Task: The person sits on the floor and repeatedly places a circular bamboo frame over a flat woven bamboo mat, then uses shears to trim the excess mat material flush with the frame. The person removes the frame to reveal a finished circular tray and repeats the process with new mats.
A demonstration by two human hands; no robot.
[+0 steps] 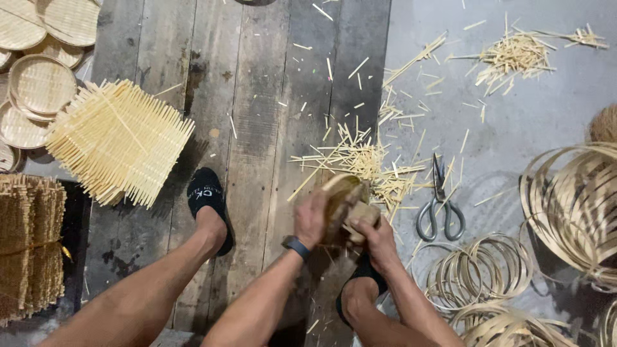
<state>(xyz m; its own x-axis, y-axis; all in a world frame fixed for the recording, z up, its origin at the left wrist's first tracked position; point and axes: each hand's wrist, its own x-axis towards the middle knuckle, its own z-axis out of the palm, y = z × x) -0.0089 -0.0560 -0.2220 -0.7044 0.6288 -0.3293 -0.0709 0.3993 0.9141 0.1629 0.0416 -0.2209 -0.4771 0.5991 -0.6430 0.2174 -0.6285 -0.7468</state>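
A single head-worn camera looks almost straight down from above the seated person, close over the forearms and knees, taking in plank floor (257,96) and grey concrete floor (540,115).

Left grip (313,218), right grip (380,243) closed

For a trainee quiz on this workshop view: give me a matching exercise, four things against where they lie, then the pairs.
Things:
1. scissors
2. stack of woven mats
3. round trays
4. small basket

Places:
A. top left corner, beside the planks
B. between the left hand and right hand
C. on the grey floor, right of the hands
D. on the planks' left edge, above the black shoe

Pairs: 1-C, 2-D, 3-A, 4-B
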